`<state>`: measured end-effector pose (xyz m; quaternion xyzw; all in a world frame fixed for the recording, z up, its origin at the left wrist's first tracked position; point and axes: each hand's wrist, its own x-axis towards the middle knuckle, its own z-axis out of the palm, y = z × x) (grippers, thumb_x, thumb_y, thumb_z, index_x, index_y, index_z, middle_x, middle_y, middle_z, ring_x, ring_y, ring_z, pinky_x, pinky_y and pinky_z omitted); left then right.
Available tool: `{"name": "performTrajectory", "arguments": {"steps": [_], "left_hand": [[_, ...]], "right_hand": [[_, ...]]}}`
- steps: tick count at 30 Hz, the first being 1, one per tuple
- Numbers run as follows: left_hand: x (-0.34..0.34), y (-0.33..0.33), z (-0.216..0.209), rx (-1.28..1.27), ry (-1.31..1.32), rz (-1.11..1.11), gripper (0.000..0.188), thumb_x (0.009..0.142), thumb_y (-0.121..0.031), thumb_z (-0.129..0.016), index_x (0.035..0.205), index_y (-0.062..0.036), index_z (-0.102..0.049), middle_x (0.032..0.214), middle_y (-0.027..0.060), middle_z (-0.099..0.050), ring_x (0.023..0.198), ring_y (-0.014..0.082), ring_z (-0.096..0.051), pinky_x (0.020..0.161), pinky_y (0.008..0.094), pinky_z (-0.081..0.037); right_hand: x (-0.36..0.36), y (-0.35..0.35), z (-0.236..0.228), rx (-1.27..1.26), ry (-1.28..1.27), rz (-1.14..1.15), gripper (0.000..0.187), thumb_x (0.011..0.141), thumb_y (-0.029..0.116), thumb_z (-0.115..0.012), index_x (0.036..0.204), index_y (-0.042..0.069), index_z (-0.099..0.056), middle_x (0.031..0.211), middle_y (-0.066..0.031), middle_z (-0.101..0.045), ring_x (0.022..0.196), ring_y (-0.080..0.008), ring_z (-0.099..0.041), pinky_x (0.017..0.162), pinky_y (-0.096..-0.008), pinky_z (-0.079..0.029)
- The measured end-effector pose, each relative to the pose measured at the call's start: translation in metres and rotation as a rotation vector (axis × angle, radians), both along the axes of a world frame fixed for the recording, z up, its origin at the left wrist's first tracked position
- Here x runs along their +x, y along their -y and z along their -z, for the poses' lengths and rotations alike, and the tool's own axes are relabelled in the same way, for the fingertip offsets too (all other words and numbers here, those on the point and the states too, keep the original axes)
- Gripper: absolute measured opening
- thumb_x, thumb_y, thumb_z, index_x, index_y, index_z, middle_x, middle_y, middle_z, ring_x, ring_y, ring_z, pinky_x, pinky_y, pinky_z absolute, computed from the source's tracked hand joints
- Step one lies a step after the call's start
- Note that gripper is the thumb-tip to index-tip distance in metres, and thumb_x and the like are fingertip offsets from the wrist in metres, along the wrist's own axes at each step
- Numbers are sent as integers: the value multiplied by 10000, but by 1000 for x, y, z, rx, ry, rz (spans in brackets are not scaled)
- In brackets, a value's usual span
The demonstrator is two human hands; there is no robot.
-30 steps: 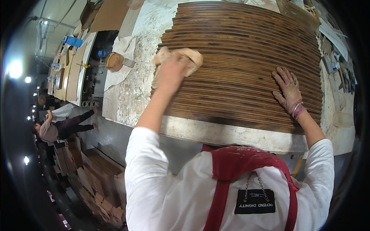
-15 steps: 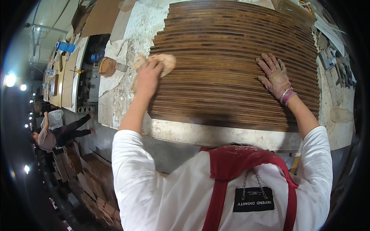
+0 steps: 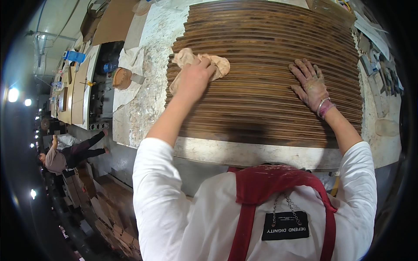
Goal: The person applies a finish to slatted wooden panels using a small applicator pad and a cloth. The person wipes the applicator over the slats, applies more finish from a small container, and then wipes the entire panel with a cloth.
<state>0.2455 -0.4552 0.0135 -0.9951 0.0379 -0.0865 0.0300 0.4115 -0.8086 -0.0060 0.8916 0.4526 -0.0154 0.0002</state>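
Several long, dark brown wooden strips [image 3: 261,91] lie side by side across the worktable, their ends uneven at left and right. My left hand [image 3: 197,78] is closed on a crumpled, peach-coloured cloth [image 3: 220,66] and presses it onto the strips near their left ends. Part of the cloth is hidden under the palm. Farther right, my right hand [image 3: 311,87] rests flat on the strips with its fingers spread. It wears a thin, stained glove and there is a bracelet at the wrist.
The paint-spattered table [image 3: 152,87] shows left of the strips. On it a round brown container [image 3: 122,77] stands on white paper. Hand tools [image 3: 387,76] lie at the right edge. A blue bottle [image 3: 109,67] is beyond the left edge; farther off is another person [image 3: 58,158].
My left hand has slid right with the cloth, from the strips' left ends farther onto them. My right hand has stayed in place.
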Motion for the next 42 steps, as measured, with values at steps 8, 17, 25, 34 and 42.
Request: {"name": "performTrajectory", "arguments": {"steps": [8, 17, 25, 34, 42], "left_hand": [[-44, -78, 8, 155, 2, -223, 122, 836, -143, -596, 940, -100, -642, 1026, 64, -613, 988, 266, -604, 752, 432, -516], [-30, -70, -11, -37, 113, -142, 131, 799, -68, -595, 927, -79, -620, 991, 122, -599, 931, 339, -591, 768, 448, -498], [-24, -65, -13, 45, 84, -203, 109, 795, -64, -619, 897, -91, -642, 987, 98, -617, 917, 320, -607, 759, 432, -510], [33, 34, 19, -109, 219, 61, 133, 806, -113, -592, 919, -107, -661, 967, 41, -613, 935, 251, -600, 781, 418, -481], [-12, -50, 14, 23, 142, -77, 144, 803, -108, -584, 942, -101, -622, 1035, 58, -606, 926, 293, -593, 807, 422, -480]], "right_hand": [[1, 2, 5, 58, -5, -18, 615, 935, 393, -579, 1481, 194, -379, 1556, -87, -323, 1450, -327, -259, 1179, -532, -192], [-2, 4, 4, 60, -8, -12, 605, 935, 382, -579, 1477, 198, -384, 1548, -91, -332, 1450, -324, -262, 1174, -530, -196], [2, 4, 7, 76, -14, -16, 613, 930, 390, -587, 1473, 191, -385, 1552, -90, -325, 1454, -329, -252, 1173, -530, -196], [1, -38, 8, 40, 3, -111, 593, 937, 393, -573, 1469, 206, -391, 1559, -95, -310, 1457, -346, -241, 1173, -545, -189], [-2, -41, 5, 26, -23, -108, 579, 964, 411, -523, 1492, 232, -366, 1568, -96, -298, 1457, -345, -241, 1181, -553, -177]]}}
